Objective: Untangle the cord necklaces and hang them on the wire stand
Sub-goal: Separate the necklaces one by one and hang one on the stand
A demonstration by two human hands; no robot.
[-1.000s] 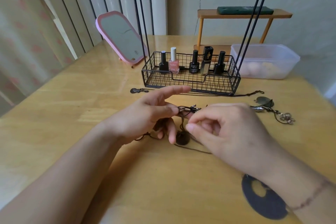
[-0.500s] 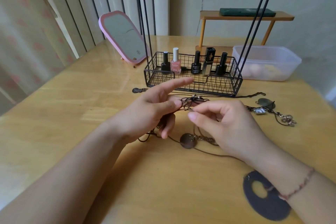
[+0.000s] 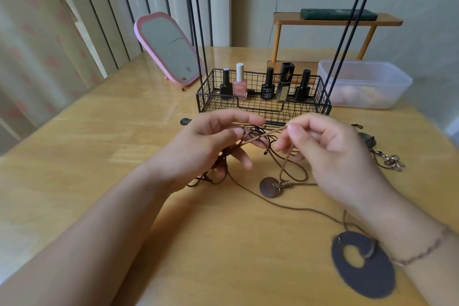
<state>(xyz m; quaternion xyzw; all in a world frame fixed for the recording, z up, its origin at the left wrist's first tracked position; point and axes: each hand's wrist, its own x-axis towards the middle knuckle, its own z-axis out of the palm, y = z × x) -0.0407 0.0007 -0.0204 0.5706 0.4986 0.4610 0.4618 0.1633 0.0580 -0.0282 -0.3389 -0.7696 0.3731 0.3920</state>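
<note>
Both hands are working at the knot of cord necklaces [image 3: 250,139], held a little above the bench [image 3: 99,156] in front of the wire stand [image 3: 263,104]. Left hand [image 3: 211,146] is gripping the dark bundle of cords between thumb and curled fingers, with the forefinger stretched out over it. Right hand [image 3: 330,154] is pinching a lighter tan strand [image 3: 263,134] between thumb and forefinger and drawing it taut toward the right, out of the bundle.

Below the hands a round brown pendant [image 3: 269,187] is lying on the bench, its cord looping up into the tangle, and a larger dark ring pendant [image 3: 362,263] is lying beside the right wrist on a thin cord that also runs back toward the knot. More cord and metal charms [image 3: 392,160] are lying to the right, near the stand's basket.

The main risk, as I judge it, is pulling the tan strand too hard: that would likely be cinching the knot tighter rather than freeing it. Drawing it out could also be dragging the brown pendant along and snagging its wire wrap in the other loops. The right wrist is sitting close to the ring pendant's cord and could be catching it, re-tangling what is already laid out.
</note>
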